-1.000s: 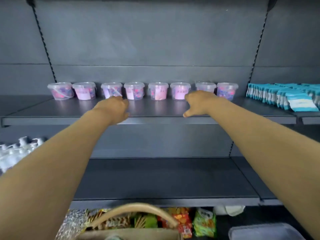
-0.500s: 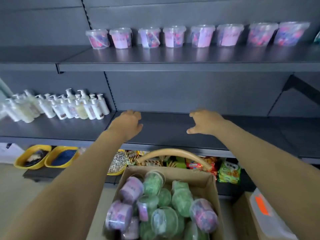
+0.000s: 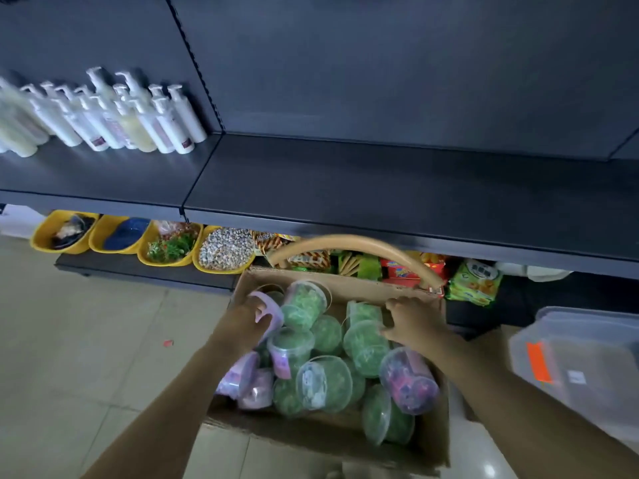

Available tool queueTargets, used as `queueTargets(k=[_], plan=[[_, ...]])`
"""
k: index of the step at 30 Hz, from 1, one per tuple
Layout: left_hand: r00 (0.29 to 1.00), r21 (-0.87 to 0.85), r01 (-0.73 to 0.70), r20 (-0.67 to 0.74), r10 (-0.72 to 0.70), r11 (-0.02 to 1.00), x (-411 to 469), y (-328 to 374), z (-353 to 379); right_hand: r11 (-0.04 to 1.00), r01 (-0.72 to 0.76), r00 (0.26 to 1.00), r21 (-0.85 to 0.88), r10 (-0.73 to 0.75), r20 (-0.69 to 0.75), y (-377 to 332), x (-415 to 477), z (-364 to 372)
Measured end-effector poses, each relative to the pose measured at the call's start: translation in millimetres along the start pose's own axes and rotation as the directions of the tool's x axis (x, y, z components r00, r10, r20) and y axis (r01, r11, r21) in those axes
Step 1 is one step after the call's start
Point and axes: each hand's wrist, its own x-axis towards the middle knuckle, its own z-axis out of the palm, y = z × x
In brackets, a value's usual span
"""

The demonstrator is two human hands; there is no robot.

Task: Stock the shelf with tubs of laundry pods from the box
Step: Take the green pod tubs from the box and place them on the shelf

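A cardboard box point(image 3: 313, 440) on the floor below me holds several clear tubs of laundry pods, mostly green, some pink and purple. My left hand point(image 3: 243, 324) reaches into the box's left side and grips a pink tub with a lilac lid point(image 3: 269, 311). On the right side, my right hand point(image 3: 413, 323) has fingers and thumb curled on a green tub point(image 3: 363, 344). The dark shelf point(image 3: 345, 188) above the box is bare in front of me.
White pump bottles point(image 3: 114, 115) stand on the shelf's left section. Yellow bins point(image 3: 114, 236) and snack packs point(image 3: 473, 281) fill the bottom level. A tan curved handle point(image 3: 363, 244) arches over the box's far edge. At the right sits a clear plastic bin point(image 3: 581, 368).
The view dropped from the upper shelf's row of tubs to the box. Both hands came down from the shelf edge into the box and closed on tubs.
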Motion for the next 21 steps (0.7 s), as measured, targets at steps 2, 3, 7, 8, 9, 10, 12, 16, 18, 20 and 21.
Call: queueTargets(k=[2, 3, 7, 8, 9, 10, 12, 16, 18, 20, 21], plan=[[0.998, -0.032, 0.057, 0.032, -0.056, 0.998, 0.6, -5.1, 24.7, 0.996, -0.022, 0.999, 0.081, 0.020, 0.027, 5.7, 4.4, 24.6], [0.994, -0.037, 0.080, 0.078, -0.077, 0.996, -1.2, -5.4, 37.1, 0.990, -0.046, 0.998, 0.133, 0.040, 0.053, 9.6, 5.3, 38.5], [0.979, -0.115, 0.136, 0.166, -0.116, 0.984, -7.5, -11.4, 86.5, 0.928, -0.215, 0.962, 0.305, 0.148, 0.228, 28.8, 2.1, 93.4], [0.977, -0.115, 0.147, 0.174, -0.126, 0.982, -7.4, -13.6, 98.2, 0.912, -0.261, 0.951, 0.315, 0.187, 0.247, 33.4, 0.5, 106.3], [0.970, -0.106, 0.165, 0.199, -0.142, 0.980, -6.0, -16.2, 107.7, 0.899, -0.307, 0.938, 0.312, 0.231, 0.257, 36.2, -0.4, 116.4], [0.958, -0.082, 0.178, 0.242, -0.154, 0.981, -6.6, -17.6, 115.0, 0.891, -0.344, 0.925, 0.297, 0.267, 0.269, 37.9, -1.9, 126.3], [0.941, -0.044, 0.157, 0.309, -0.136, 0.987, -5.4, -20.3, 127.3, 0.867, -0.416, 0.899, 0.275, 0.345, 0.271, 36.6, -7.3, 146.5], [0.918, -0.075, 0.177, 0.372, -0.137, 0.981, 3.8, -30.6, 141.4, 0.778, -0.573, 0.818, 0.258, 0.519, 0.249, 21.0, -11.4, 170.2], [0.919, -0.054, 0.169, 0.369, -0.137, 0.984, 10.8, -31.9, 141.8, 0.767, -0.611, 0.790, 0.194, 0.576, 0.211, 16.4, -7.5, 177.0], [0.905, -0.029, 0.153, 0.406, -0.129, 0.988, 17.9, -33.1, 143.7, 0.748, -0.645, 0.761, 0.159, 0.610, 0.219, 14.4, -0.8, 178.4], [0.903, -0.038, 0.142, 0.415, -0.114, 0.989, 21.6, -33.0, 144.8, 0.737, -0.659, 0.747, 0.148, 0.619, 0.244, 14.4, 3.2, 177.5]])
